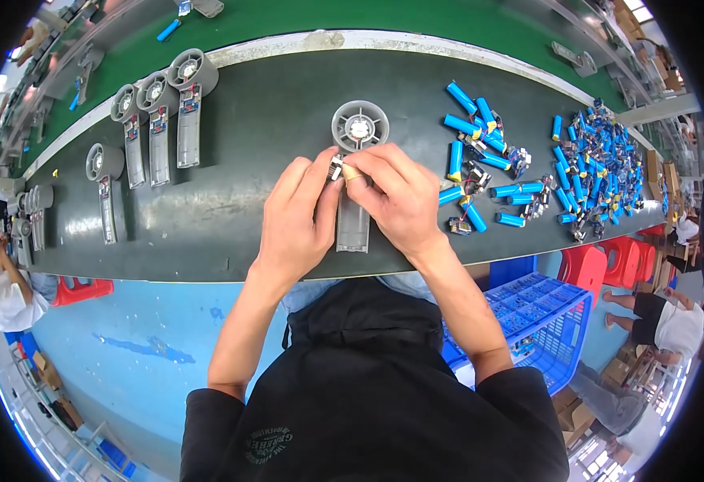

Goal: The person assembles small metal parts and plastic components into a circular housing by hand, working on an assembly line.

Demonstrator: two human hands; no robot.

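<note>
**Left hand (296, 213) and right hand (398, 197) meet at a small part (336, 168)**

From my end of the feed, I see the hands together, fingertips nearly touching. The left thumb and forefinger pinch the small part, dark with pale metal faces; the right fingertips close in against its other side, but I cannot tell how firmly they grip. A beige wrap (353, 172) covers a right fingertip.

Below the fingers I have a grey fan housing (353, 229), its round head just beyond the fingertips and its open handle running back toward the body between the wrists. It lies on the dark bench (288, 104).

Near the right hand, I see a loose cluster of blue cylinders (456, 161) with wires and small boards; farther right, a dense heap (605, 165) of the same. Well left of the left hand, I count four more housings (159, 149). Behind the right forearm, below bench level, stands a blue crate (584, 317).
</note>
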